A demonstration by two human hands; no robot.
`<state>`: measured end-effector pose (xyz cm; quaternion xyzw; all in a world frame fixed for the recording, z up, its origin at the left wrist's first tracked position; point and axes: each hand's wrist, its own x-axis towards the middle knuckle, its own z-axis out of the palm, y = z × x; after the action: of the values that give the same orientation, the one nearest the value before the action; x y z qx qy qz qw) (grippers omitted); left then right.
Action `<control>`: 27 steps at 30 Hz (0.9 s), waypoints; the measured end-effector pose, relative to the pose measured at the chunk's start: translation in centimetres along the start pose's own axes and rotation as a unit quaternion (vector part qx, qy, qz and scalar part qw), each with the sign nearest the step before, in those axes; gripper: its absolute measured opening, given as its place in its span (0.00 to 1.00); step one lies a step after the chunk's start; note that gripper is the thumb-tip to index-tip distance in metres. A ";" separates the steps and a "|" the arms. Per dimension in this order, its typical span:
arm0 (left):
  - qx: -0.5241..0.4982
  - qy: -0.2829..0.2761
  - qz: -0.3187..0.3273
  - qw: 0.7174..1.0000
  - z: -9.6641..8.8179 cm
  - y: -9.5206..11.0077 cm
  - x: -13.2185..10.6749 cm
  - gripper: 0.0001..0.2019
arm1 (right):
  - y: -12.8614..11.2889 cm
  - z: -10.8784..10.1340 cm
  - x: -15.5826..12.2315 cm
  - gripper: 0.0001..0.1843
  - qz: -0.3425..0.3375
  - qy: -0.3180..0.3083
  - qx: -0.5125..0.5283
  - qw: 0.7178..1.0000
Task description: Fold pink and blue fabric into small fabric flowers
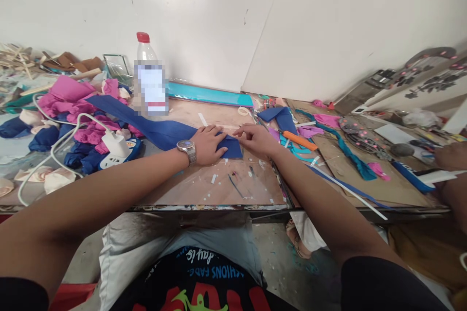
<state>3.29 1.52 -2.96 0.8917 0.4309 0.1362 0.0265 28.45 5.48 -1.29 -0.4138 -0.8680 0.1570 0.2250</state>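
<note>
A long strip of blue fabric (pixel 155 129) lies across the brown work board, its right end squared off. My left hand (pixel 209 146), with a metal watch on the wrist, rests flat on the strip near that end, fingers spread. At the strip's far right corner, the thumb and fingertips of my right hand (pixel 257 138) are drawn together in a pinch on the fabric's edge. Whether a fold or a smaller piece is between them cannot be made out. Just right of my right hand lies an orange-handled tool (pixel 299 140).
Pink and blue fabric bundles (pixel 65 97), a white charger (pixel 116 146) and its cable crowd the left. Behind stand a red-capped bottle (pixel 144 43) with a blurred screen before it, and a turquoise strip (pixel 211 95). A co-worker's hand (pixel 452 156) is at far right.
</note>
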 end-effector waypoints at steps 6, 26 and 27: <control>-0.010 0.009 0.002 1.000 -0.1 0.1 -0.1 0.28 | -0.6 0.2 -0.1 0.16 -0.011 -0.006 0.019 1.000; -0.034 0.061 0.033 0.997 -0.6 0.2 -0.3 0.21 | -0.8 0.4 0.1 0.21 -0.069 0.005 0.064 0.996; -0.035 0.060 0.035 0.997 -0.6 0.1 -0.3 0.21 | -0.9 0.4 0.1 0.21 -0.070 0.005 0.063 0.996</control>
<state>3.08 1.18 -2.43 0.8948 0.3957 0.2050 0.0267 27.62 4.97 -1.15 -0.3381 -0.8818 0.1934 0.2659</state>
